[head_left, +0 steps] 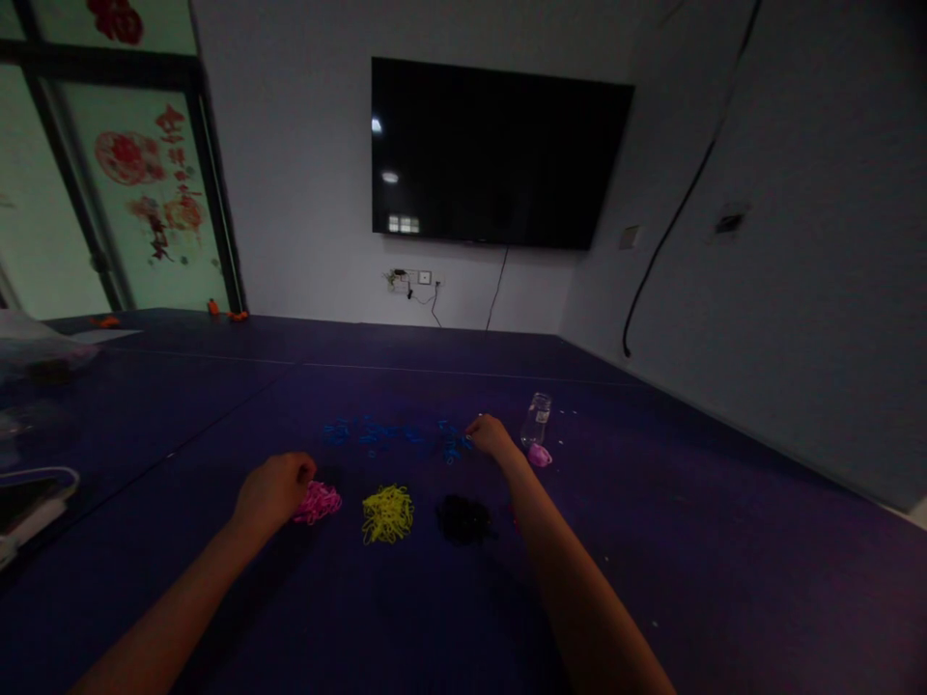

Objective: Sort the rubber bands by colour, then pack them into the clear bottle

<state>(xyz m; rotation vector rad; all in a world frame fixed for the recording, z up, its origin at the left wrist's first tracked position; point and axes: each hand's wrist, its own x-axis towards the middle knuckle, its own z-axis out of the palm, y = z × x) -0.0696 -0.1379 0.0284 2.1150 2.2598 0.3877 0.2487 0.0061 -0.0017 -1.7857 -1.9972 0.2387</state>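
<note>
My left hand (271, 490) rests curled on the dark purple table (724, 541), its fingers closed against a pile of pink rubber bands (319, 502). A yellow pile (387, 514) and a black pile (463, 519) lie to the right of it in a row. My right hand (491, 434) reaches farther out, fingers pinched at the right end of a scatter of blue bands (395, 434). What either hand grips is too small to make out.
A clear plastic bottle (537, 418) stands just right of my right hand, with a small pink object (540, 456) beside it. Plastic bags and a white-rimmed item (36, 492) lie at the left edge. A television (496, 154) hangs on the far wall.
</note>
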